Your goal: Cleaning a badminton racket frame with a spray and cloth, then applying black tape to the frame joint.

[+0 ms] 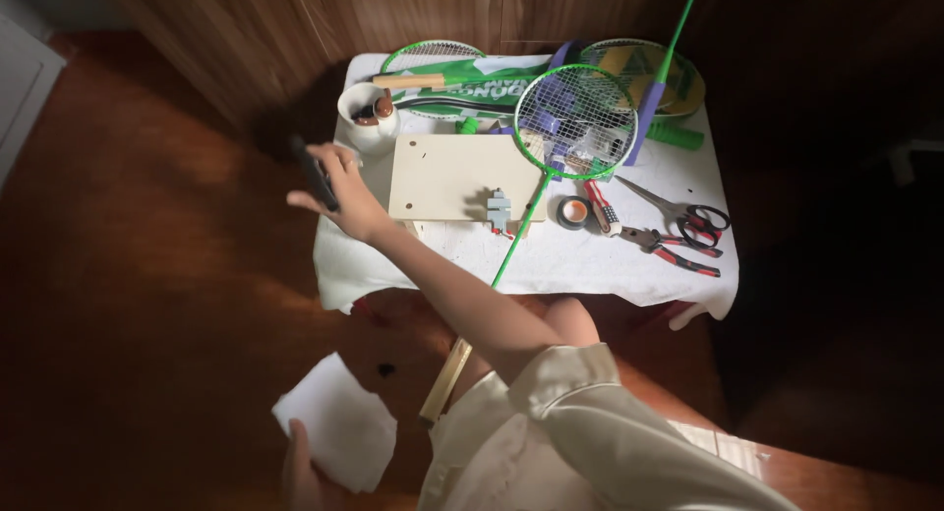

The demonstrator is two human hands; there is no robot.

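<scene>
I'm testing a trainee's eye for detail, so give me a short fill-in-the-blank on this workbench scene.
1. The right hand holds a dark tool beside the white ____.
2. The left hand holds a white ____.
3. The green racket has its shaft in a small clamp on the pale wooden ____.

Missing words: cup; sheet; board

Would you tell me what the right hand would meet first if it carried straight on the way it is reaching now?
Most likely the white cup at the table's far left corner. The right hand, gripping a dark narrow object, reaches up and away toward it. Depth is unclear, so it might pass just left of the cup.
</scene>
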